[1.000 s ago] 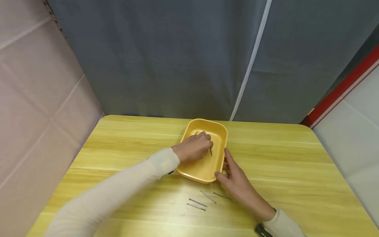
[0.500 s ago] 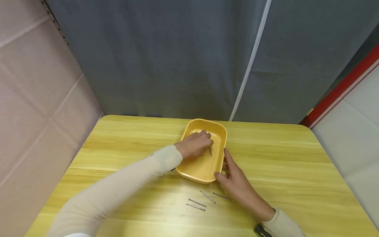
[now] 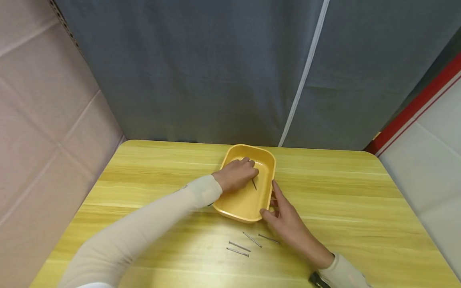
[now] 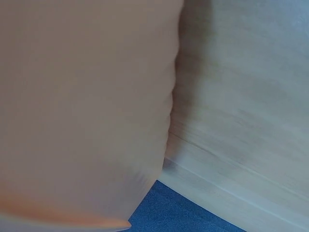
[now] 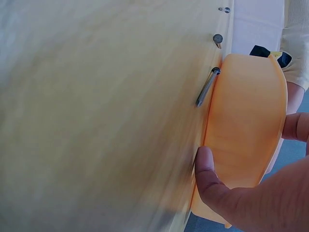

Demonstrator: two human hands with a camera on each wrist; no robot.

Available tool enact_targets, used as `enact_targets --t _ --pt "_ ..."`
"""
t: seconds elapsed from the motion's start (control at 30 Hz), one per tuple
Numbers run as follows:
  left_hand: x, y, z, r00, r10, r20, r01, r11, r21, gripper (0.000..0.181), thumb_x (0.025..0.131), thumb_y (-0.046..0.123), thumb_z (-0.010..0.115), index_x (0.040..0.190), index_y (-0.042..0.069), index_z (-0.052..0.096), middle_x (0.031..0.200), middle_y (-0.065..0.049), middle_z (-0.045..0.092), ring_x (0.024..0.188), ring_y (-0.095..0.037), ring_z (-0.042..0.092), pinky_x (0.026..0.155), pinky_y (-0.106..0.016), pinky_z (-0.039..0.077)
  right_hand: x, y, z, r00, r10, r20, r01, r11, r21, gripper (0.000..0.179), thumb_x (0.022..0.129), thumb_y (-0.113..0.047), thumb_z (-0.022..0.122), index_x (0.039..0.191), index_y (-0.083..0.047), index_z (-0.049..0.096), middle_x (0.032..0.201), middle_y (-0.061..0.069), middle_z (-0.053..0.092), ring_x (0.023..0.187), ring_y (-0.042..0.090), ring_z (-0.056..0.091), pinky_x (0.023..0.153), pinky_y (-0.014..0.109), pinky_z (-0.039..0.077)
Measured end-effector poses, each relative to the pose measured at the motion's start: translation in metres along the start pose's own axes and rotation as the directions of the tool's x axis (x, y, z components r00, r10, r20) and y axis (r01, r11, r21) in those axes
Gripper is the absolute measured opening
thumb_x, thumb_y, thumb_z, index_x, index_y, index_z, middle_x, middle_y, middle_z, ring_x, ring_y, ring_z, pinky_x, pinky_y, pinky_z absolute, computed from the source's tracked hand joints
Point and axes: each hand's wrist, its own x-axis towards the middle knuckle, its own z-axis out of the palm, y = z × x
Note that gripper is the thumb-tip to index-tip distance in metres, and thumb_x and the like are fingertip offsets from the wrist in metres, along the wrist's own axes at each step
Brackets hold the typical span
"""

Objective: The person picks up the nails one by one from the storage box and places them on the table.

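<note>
One pale pink panel [image 3: 54,128] bounds the scene on the left and meets a grey curtain [image 3: 201,72] along the far side. A white strip [image 3: 304,76] runs down the curtain, right of centre. From the near left, a beige sleeve [image 3: 144,228] crosses the wood-grain table [image 3: 342,192] and covers part of its surface.

The left hand [image 3: 235,175] reaches over the left rim into the yellow tray [image 3: 245,206], which stands at the middle of the table toward the far edge. Its fingers are curled; the fingertips are hidden, so whether they pinch anything cannot be determined. A partly visible nail [image 3: 254,184] inside the tray extends from beneath this hand, which obstructs the remainder.

On the near side of the tray, four loose nails [image 3: 237,252] lie apart on the table, the rightmost just left of the right hand [image 3: 288,224]. That hand is spread against the tray: thumb at the near right corner, fingers along the right wall. A black device [image 3: 318,280] sits at the right wrist. At the far right, a red band [image 3: 421,104] edges a white panel [image 3: 428,164].
</note>
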Motion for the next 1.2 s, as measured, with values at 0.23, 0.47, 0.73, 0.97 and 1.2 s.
enact_targets --t 0.23,0.47,0.73,0.97,1.2 --pt "-0.001 0.0 0.002 1.0 0.02 -0.022 -0.02 0.999 -0.031 0.015 0.107 0.008 0.071 0.099 0.016 0.081 0.1 -0.005 0.069 0.097 -0.024 0.063 0.074 -0.034 0.058 0.0 -0.001 -0.001 1.0 0.006 0.001 -0.006 1.0 0.005 0.095 0.106 -0.011 0.07 0.177 -0.007 0.008 0.161 0.019 0.052 0.127 0.03 0.066 0.096 0.028 0.059" --pt "-0.004 0.0 0.001 0.999 0.051 0.0 -0.051 0.998 -0.033 0.015 0.107 0.009 0.068 0.1 0.013 0.08 0.104 -0.005 0.068 0.1 -0.025 0.064 0.081 -0.038 0.059 0.0 -0.001 -0.001 1.0 0.006 -0.003 -0.006 1.0 0.005 0.095 0.105 -0.01 0.07 0.177 -0.007 0.008 0.162 0.02 0.051 0.13 0.031 0.066 0.096 0.027 0.059" --pt "-0.011 0.0 -0.004 0.997 0.058 -0.045 -0.066 0.981 -0.183 0.016 0.106 0.008 0.069 0.094 0.012 0.08 0.097 -0.003 0.064 0.093 -0.023 0.059 0.082 -0.035 0.052 0.0 0.0 -0.003 1.0 0.009 -0.006 -0.009 1.0 -0.011 0.094 0.106 -0.011 0.07 0.177 -0.008 0.008 0.162 0.019 0.05 0.13 0.03 0.065 0.097 0.028 0.059" --pt "-0.023 0.006 -0.015 0.995 0.057 -0.088 -0.079 0.958 -0.276 0.008 0.103 0.006 0.074 0.1 0.009 0.081 0.102 -0.002 0.068 0.1 -0.023 0.06 0.092 -0.034 0.053 0.0 0.001 -0.004 1.0 0.009 -0.008 -0.009 1.0 -0.008 0.094 0.106 -0.012 0.07 0.177 -0.008 0.008 0.162 0.019 0.051 0.129 0.029 0.065 0.097 0.028 0.059" --pt "-0.036 0.012 -0.024 0.991 0.064 -0.119 -0.098 0.948 -0.303 0.007 0.104 0.008 0.075 0.103 0.007 0.082 0.108 -0.004 0.071 0.105 -0.024 0.06 0.097 -0.035 0.053 0.0 0.001 -0.006 1.0 0.005 -0.018 -0.005 1.0 -0.026 0.094 0.105 -0.012 0.07 0.177 -0.005 0.008 0.161 0.02 0.051 0.13 0.031 0.065 0.097 0.031 0.059"
